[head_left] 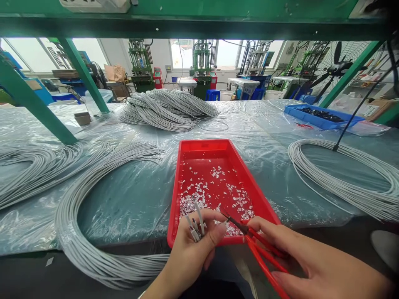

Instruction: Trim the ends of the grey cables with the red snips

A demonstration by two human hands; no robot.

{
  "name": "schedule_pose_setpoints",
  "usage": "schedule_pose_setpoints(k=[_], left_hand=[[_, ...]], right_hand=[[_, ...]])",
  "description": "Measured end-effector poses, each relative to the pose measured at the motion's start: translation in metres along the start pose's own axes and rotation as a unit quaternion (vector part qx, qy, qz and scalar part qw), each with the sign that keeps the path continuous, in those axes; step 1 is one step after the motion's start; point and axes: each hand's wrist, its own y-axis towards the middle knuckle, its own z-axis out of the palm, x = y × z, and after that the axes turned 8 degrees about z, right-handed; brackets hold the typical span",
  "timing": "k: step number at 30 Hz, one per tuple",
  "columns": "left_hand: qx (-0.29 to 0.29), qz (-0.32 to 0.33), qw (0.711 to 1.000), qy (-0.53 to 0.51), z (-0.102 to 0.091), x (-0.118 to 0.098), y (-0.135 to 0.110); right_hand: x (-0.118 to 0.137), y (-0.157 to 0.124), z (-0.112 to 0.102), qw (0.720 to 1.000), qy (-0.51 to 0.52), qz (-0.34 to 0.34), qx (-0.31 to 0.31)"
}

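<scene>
My left hand (198,245) is closed around several grey cable ends (197,226), with short stripped tips showing above the fingers. Its thumb and index finger pinch one end, though the fingertips partly hide it. My right hand (289,253) grips red-handled wire cutters (249,236), whose dark narrow jaws reach to the left fingertips, close to the pinched end. Just beyond both hands, a red tray (230,155) holds scattered silvery foil scraps (195,199). A long bundle of grey cables (70,211) curves from the table down towards my left forearm.
More grey cable coils lie at the left (37,162), the back (168,110) and the right (343,170). A blue tray (321,118) holds black parts. Green frame posts (84,79) and a shelf beam (199,27) bound the plastic-covered table (124,207). A dark cord (358,99) hangs right.
</scene>
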Motion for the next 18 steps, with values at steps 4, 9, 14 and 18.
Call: schedule_pose_setpoints(k=[4,9,14,18], left_hand=[[0.014,-0.005,1.000,0.010,0.000,-0.002,-0.001],[0.019,-0.001,0.999,0.031,0.000,-0.002,0.000],[0.027,0.003,0.999,0.036,-0.002,0.000,0.006],[0.057,0.026,0.996,0.064,-0.008,0.007,0.011]], right_hand=[[-0.005,-0.002,0.003,0.996,0.074,0.037,0.015],[-0.001,-0.001,0.003,0.991,0.119,0.042,0.038],[0.002,0.004,0.000,0.987,0.147,0.023,0.056],[0.000,0.013,0.002,0.960,0.279,0.032,0.010]])
